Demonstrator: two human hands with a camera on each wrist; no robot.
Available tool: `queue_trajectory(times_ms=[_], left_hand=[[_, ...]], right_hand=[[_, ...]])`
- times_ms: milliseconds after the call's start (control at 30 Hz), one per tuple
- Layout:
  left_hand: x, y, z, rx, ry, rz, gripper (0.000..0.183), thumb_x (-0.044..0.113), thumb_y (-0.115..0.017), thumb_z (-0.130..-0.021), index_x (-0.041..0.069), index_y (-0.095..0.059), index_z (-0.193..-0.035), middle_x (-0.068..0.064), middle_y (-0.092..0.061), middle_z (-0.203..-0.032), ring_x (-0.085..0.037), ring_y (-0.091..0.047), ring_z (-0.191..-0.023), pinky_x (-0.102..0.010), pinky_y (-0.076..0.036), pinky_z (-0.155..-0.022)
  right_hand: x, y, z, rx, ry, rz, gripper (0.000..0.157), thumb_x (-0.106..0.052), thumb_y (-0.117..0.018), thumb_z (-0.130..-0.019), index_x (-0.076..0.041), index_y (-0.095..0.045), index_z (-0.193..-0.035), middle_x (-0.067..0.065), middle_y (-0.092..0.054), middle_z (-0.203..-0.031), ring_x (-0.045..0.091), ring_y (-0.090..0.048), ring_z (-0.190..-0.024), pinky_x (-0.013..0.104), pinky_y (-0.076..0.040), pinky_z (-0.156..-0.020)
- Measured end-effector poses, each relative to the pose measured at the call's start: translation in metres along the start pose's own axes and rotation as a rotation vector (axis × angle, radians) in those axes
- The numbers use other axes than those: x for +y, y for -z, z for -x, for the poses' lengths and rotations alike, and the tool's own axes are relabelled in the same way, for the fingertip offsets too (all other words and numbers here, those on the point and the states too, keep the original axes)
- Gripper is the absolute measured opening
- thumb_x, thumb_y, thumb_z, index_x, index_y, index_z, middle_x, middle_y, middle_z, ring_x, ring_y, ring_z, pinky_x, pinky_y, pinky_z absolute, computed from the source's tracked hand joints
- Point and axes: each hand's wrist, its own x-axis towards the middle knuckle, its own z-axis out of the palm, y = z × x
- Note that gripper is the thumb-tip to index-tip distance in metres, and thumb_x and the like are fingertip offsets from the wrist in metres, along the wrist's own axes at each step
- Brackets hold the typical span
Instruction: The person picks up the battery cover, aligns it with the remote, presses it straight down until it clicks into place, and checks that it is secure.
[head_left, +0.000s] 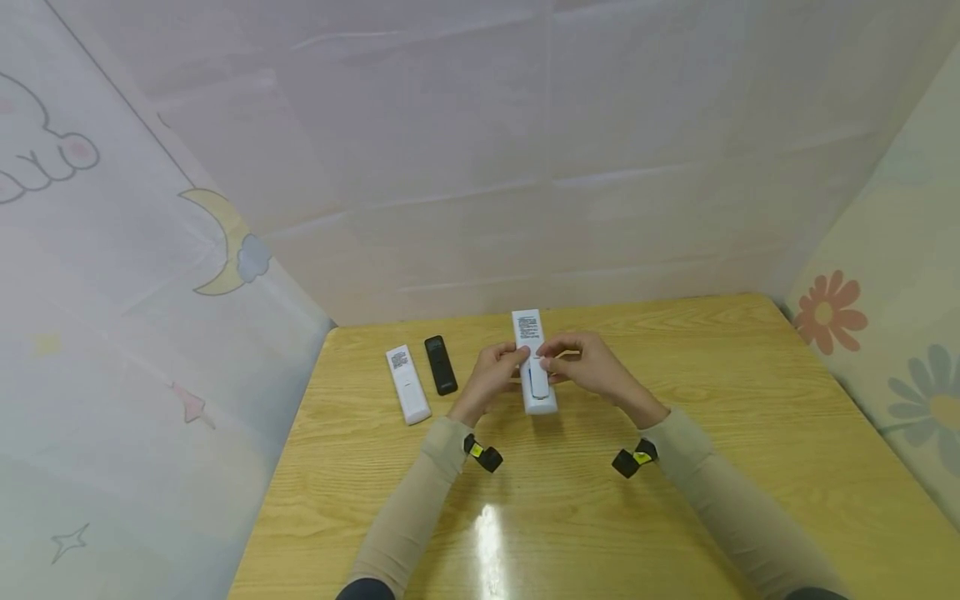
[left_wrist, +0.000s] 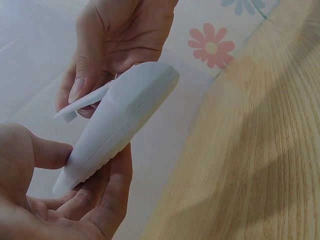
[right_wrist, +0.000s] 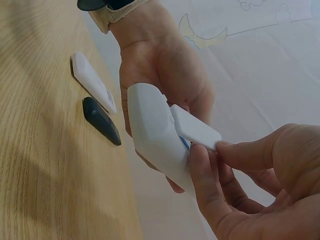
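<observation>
A white remote control is held above the table, its printed back facing up in the head view. My left hand grips it by the sides, thumb on one edge and fingers beneath in the left wrist view. With thumb and fingertips, my right hand pinches the free end of the white battery cover. This cover is tilted up from the remote's back, its other end still against the body. A sliver of blue shows in the gap under it; the rest of the compartment is hidden.
On the wooden table, left of the hands, lie a second white remote and a black remote side by side. Behind the table hangs a pale sheet; patterned sheets flank both sides.
</observation>
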Motion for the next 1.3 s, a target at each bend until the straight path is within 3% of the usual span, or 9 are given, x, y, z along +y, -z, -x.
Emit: queue_trajectory(times_ms=[367, 600, 1300], left_hand=[[0.0004, -0.0008, 0.0000, -0.004, -0.002, 0.001, 0.046, 0.036, -0.061, -0.110, 0.002, -0.064, -0.141, -0.016, -0.071, -0.129, -0.027, -0.074, -0.108, -0.051, -0.063, -0.097], [-0.0020, -0.0013, -0.0020, 0.012, -0.001, 0.006, 0.044, 0.033, -0.060, -0.110, 0.001, -0.064, -0.140, -0.015, -0.072, -0.126, -0.028, -0.075, -0.108, -0.054, -0.062, -0.098], [-0.0032, -0.0026, -0.0067, 0.043, 0.000, -0.009, 0.047, 0.036, -0.061, -0.109, 0.001, -0.063, -0.141, -0.013, -0.073, -0.127, -0.030, -0.074, -0.114, -0.050, -0.063, -0.096]], right_hand=[[-0.0006, -0.0012, -0.0004, -0.005, 0.013, 0.012, 0.023, -0.003, -0.066, -0.105, 0.009, -0.069, -0.125, 0.030, -0.064, -0.128, 0.029, -0.075, -0.103, 0.031, -0.066, -0.080], [-0.0003, -0.0024, 0.0000, -0.005, 0.019, 0.020, 0.022, -0.003, -0.067, -0.105, 0.009, -0.070, -0.123, 0.028, -0.065, -0.119, 0.029, -0.075, -0.102, 0.032, -0.066, -0.080], [0.0062, -0.0032, -0.0006, 0.027, 0.022, 0.068, 0.024, -0.007, -0.067, -0.105, 0.005, -0.072, -0.125, 0.025, -0.067, -0.120, 0.030, -0.074, -0.103, 0.032, -0.066, -0.083]])
